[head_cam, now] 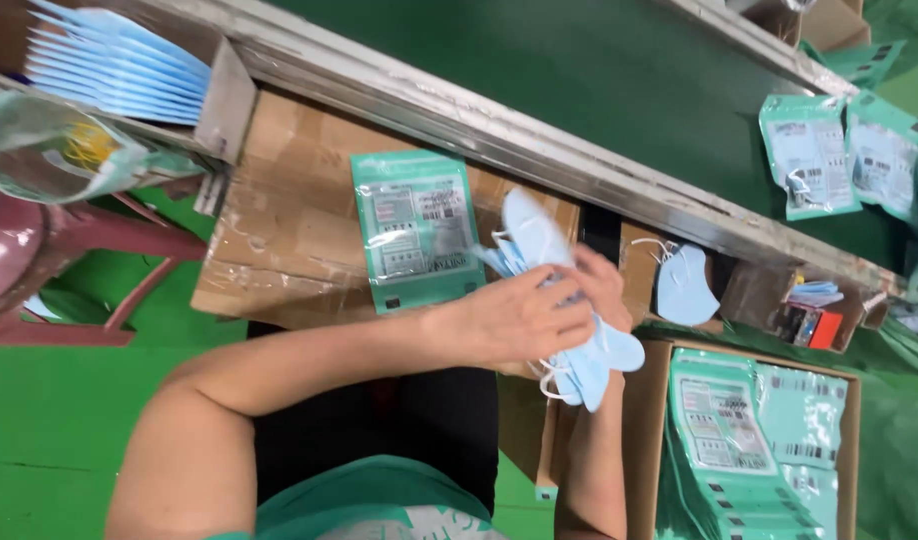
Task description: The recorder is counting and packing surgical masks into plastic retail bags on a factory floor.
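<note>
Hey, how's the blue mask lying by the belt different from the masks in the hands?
The lone mask lies flat and untouched on the cardboard; the held masks are a bunched handful gripped between the left hand and right hand. It is single; they are several, with ear loops dangling. Both are pale blue.

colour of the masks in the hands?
Light blue masks with white ear loops, held in both hands; head view shows them best.

Open cardboard (pixel 289 230) beside pouch (pixel 416 230)
</note>
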